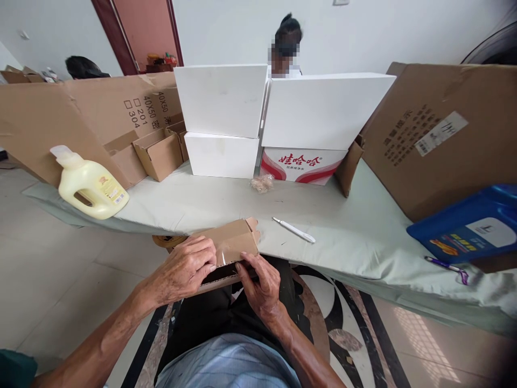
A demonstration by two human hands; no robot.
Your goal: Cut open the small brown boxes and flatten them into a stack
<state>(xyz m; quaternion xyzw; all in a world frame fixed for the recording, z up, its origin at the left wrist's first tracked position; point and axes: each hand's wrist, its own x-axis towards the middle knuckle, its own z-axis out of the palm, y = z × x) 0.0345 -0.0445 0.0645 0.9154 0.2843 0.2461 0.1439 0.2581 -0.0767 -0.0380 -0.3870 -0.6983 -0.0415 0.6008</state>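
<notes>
A small brown cardboard box (236,235) rests at the table's near edge above my lap, its side towards me partly open with a dark gap. My left hand (189,267) is closed at the box's left part, fingers curled; a shiny strip like clear tape shows beside them. My right hand (260,280) grips the box's near right edge, thumb below and fingers on top. Small flaps stand out at the box's far right end. A white craft knife (293,230) lies on the cloth to the right of the box.
White boxes (222,102) and a red-and-white carton (301,164) stand stacked ahead. Large cardboard sheets (448,134) flank the table. A yellow jug (92,186) is left; a blue jug (468,226) and purple pen (446,265) are right. Crumpled plastic (262,184) lies mid-table. Two people sit beyond.
</notes>
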